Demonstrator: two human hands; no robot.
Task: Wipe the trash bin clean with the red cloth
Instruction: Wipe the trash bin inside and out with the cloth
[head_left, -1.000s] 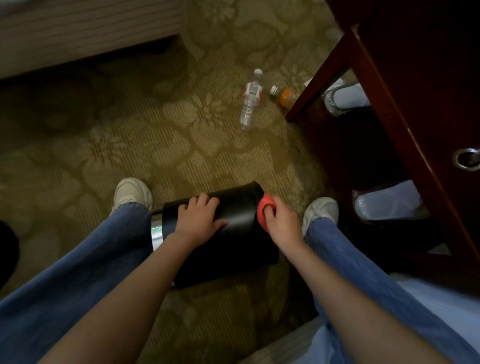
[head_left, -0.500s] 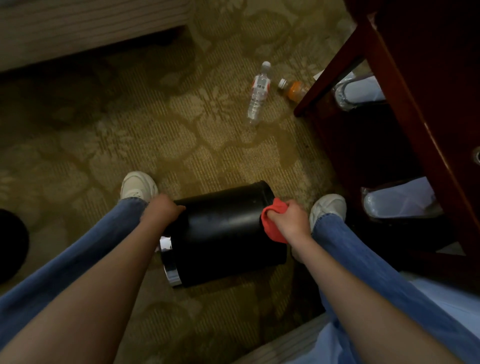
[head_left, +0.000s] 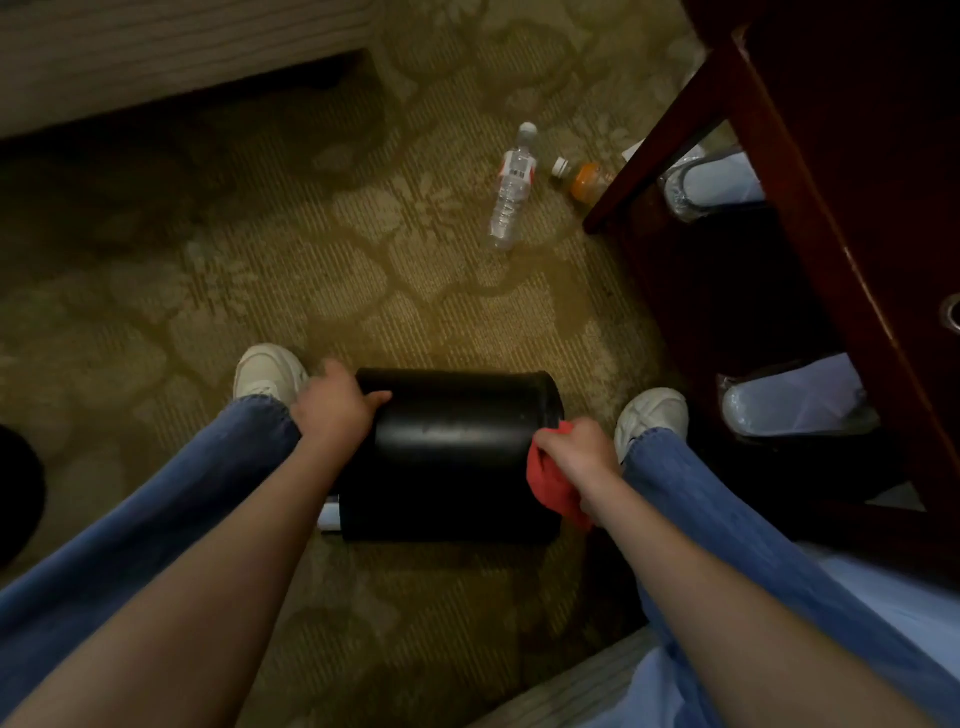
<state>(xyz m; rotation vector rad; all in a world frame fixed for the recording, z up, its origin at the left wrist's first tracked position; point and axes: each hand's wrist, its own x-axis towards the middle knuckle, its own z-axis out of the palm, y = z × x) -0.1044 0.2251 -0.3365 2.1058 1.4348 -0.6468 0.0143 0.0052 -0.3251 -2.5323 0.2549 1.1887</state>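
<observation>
The trash bin (head_left: 452, 452) lies on its side on the patterned carpet (head_left: 249, 270), between the person's two pale shoes. Half a second ago it sat skewed, with its right end farther away; now it lies squarely across, and only a sliver of its shiny rim shows at the lower left end.

The left hand (head_left: 337, 410) has shifted from the rim onto the upper left end of the bin, with the thumb stretched flat along the black wall. Its fingers are hidden beyond the hand, so I cannot tell whether its grip is closed round the bin's edge.

The right hand (head_left: 576, 457) has slid lower down the bin's right end. Its grip is closed on the red cloth (head_left: 550, 488), pinching it against that end, and more of the cloth now hangs below the hand than before.

Farther off, a clear water bottle (head_left: 511, 197) and an orange bottle (head_left: 587, 179) lie on the carpet as before, beside the leg of the dark wooden table (head_left: 831, 218)
</observation>
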